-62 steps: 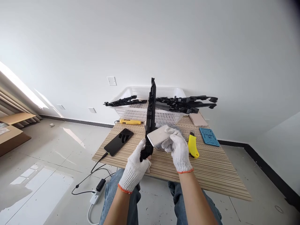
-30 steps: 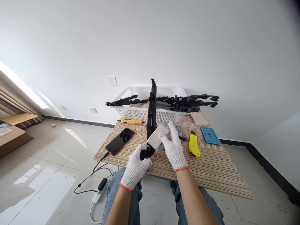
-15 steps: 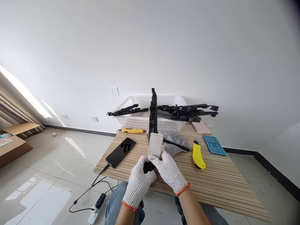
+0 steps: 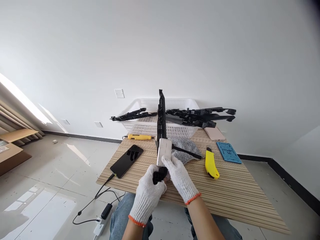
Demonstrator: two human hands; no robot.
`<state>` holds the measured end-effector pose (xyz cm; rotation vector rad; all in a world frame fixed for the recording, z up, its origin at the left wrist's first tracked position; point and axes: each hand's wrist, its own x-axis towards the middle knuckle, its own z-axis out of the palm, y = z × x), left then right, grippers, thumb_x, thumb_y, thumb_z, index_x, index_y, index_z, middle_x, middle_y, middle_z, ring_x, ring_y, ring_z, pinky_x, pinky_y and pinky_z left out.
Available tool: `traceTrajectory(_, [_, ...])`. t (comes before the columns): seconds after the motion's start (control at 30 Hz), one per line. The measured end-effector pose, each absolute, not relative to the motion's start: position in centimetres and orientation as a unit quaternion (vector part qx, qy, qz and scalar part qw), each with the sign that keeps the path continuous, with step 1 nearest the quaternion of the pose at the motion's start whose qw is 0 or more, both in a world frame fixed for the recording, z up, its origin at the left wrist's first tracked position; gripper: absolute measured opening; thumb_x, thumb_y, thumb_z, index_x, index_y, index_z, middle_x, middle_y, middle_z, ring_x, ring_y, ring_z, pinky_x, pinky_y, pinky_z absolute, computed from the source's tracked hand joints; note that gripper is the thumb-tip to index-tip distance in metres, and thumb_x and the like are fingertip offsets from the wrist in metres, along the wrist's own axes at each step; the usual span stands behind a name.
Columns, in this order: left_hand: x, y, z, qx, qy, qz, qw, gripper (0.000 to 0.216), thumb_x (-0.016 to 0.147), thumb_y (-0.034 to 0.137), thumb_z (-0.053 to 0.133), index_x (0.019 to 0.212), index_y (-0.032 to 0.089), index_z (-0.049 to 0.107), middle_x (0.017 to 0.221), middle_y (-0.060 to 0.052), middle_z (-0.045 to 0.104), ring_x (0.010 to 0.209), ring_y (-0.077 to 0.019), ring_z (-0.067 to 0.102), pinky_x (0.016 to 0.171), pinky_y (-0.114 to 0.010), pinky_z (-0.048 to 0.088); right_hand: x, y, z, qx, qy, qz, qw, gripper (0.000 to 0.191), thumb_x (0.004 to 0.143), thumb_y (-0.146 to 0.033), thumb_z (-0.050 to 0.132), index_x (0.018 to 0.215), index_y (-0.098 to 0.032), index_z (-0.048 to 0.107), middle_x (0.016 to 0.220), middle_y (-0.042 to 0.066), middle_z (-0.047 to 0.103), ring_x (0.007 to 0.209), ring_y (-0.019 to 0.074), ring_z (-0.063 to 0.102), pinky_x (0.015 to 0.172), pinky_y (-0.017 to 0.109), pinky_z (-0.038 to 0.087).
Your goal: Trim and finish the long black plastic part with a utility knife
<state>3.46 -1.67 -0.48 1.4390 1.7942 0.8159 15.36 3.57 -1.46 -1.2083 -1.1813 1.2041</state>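
Both hands wear white knit gloves with orange cuffs. My left hand (image 4: 150, 188) is closed around the near end of a long black plastic trim piece (image 4: 161, 123), which points away from me toward the basket. My right hand (image 4: 178, 180) grips a flat white rectangular block (image 4: 165, 150), its thumb on top. The block lies over the trim piece and hides part of it; whether they touch is not clear. Beneath and to the right is a grey cloth (image 4: 186, 145), crossed by a thin black strip (image 4: 187, 152).
A white plastic basket (image 4: 140, 126) holding several black trim pieces (image 4: 200, 116) stands against the wall. On the wooden table (image 4: 237, 193) lie a yellow pen-shaped tool (image 4: 140, 137), a cabled black phone (image 4: 127, 161), a yellow utility knife (image 4: 211, 164), a blue plate (image 4: 228, 152) and a pink phone-like slab (image 4: 214, 133).
The white block has slid slightly toward me along the trim piece, with my right hand. My left hand keeps its hold. The whole view has shifted a little.
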Motion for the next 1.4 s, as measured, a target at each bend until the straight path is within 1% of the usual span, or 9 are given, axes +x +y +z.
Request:
traceTrajectory(0.17, [3.4,-1.7,-0.6,0.556,0.685,0.321,0.344,0.017,0.078,0.014,0.062,0.092,0.024,0.062,0.079,0.004,0.068,0.074,-0.0153,0.061,0.067,-0.025,0.041,16.6,3.8,-0.8,-0.574,-0.493,0.428,0.494,0.037,0.080,-0.058,0.070,0.071,-0.023,0.065,0.068,0.002,0.067,0.067,0.0209,0.060,0.058,0.029,0.043])
traceTrajectory(0.57, [3.2,-1.5,-1.0,0.557,0.666,0.338,0.362,0.015,0.075,0.019,0.061,0.090,0.024,0.060,0.075,0.004,0.065,0.070,-0.0149,0.058,0.065,-0.025,0.042,16.4,4.6,-0.9,-0.496,-0.459,0.543,0.499,0.036,0.077,-0.054,0.072,0.068,-0.024,0.054,0.059,-0.004,0.054,0.055,0.0141,0.045,0.051,0.026,0.034])
traceTrajectory(0.77, [3.1,-1.9,-0.8,0.542,0.660,0.359,0.377,0.021,0.075,0.019,0.062,0.096,0.024,0.065,0.082,0.001,0.069,0.077,-0.0175,0.063,0.067,-0.026,0.044,17.7,2.9,1.6,-0.590,-0.532,0.284,0.536,0.040,0.094,-0.050,0.050,0.063,-0.025,0.048,0.061,0.000,0.051,0.059,0.0163,0.043,0.057,0.031,0.033])
traceTrajectory(0.93, [3.2,-2.0,-0.1,0.543,0.692,0.320,0.351,0.022,0.077,0.014,0.060,0.097,0.025,0.060,0.087,0.002,0.071,0.081,-0.0185,0.065,0.072,-0.028,0.043,15.2,2.2,0.7,-0.606,-0.601,0.220,0.472,0.035,0.093,-0.048,0.055,0.066,-0.025,0.050,0.066,0.003,0.056,0.061,0.0188,0.052,0.058,0.032,0.034])
traceTrajectory(1.03, [3.4,-1.9,0.4,0.537,0.728,0.278,0.324,0.016,0.083,0.019,0.060,0.098,0.026,0.057,0.088,0.001,0.071,0.083,-0.0206,0.065,0.073,-0.030,0.041,13.2,2.6,-0.6,-0.635,-0.597,0.190,0.453,0.027,0.092,-0.047,0.055,0.078,-0.024,0.059,0.081,0.007,0.064,0.072,0.0229,0.062,0.062,0.033,0.038])
traceTrajectory(1.1, [3.6,-1.8,0.6,0.540,0.733,0.260,0.321,0.016,0.085,0.021,0.061,0.098,0.026,0.055,0.088,0.002,0.072,0.083,-0.0211,0.065,0.071,-0.030,0.040,12.6,2.7,-0.9,-0.657,-0.569,0.193,0.455,0.028,0.093,-0.048,0.054,0.099,-0.023,0.066,0.102,0.012,0.068,0.085,0.0268,0.067,0.066,0.035,0.042])
traceTrajectory(1.23, [3.7,-1.8,0.6,0.540,0.733,0.259,0.322,0.017,0.084,0.018,0.062,0.096,0.026,0.053,0.087,0.003,0.071,0.083,-0.0197,0.065,0.071,-0.027,0.039,13.1,2.7,0.1,-0.716,-0.500,0.242,0.423,0.066,0.085,-0.059,0.064,0.140,-0.022,0.056,0.131,0.017,0.063,0.100,0.0336,0.070,0.075,0.040,0.049])
traceTrajectory(1.33, [3.5,-1.9,0.5,0.534,0.736,0.264,0.321,0.022,0.080,0.010,0.061,0.094,0.025,0.052,0.081,0.005,0.067,0.077,-0.0167,0.062,0.070,-0.025,0.039,14.0,2.9,0.7,-0.726,-0.462,0.318,0.398,0.080,0.079,-0.063,0.070,0.145,-0.021,0.054,0.134,0.017,0.064,0.109,0.0353,0.068,0.082,0.042,0.052])
traceTrajectory(1.4, [3.3,-1.9,0.2,0.542,0.725,0.273,0.325,0.025,0.077,0.007,0.059,0.094,0.025,0.054,0.080,0.006,0.065,0.074,-0.0148,0.059,0.069,-0.024,0.040,14.4,3.2,0.5,-0.696,-0.434,0.419,0.390,0.073,0.076,-0.061,0.075,0.133,-0.016,0.063,0.118,0.017,0.071,0.100,0.0316,0.071,0.077,0.037,0.054])
